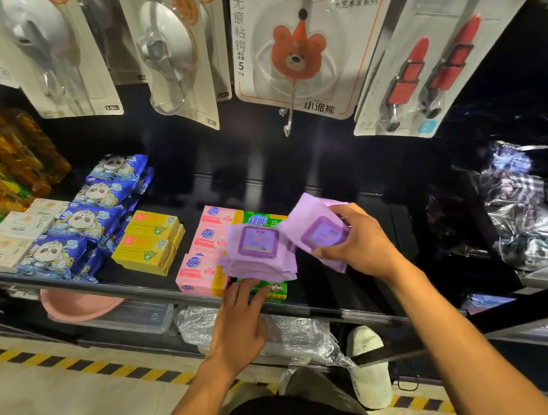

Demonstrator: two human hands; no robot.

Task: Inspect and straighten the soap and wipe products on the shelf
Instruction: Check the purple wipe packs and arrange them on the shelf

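Note:
My right hand (361, 239) grips a purple wipe pack (315, 228) and holds it tilted above the dark shelf (350, 287). A small stack of the same purple wipe packs (259, 255) lies on green soap boxes (274, 289), next to pink soap boxes (201, 264). My left hand (240, 324) reaches to the shelf's front edge, its straight fingers touching the front green box just below the purple stack.
Yellow soap boxes (150, 242), blue panda-print packs (93, 221) and white boxes (11, 236) fill the shelf's left. Hook cards (297, 44) hang overhead. Plastic-wrapped goods (530, 202) sit at the right. A pink basin (78, 304) and clear bin (136, 317) are below.

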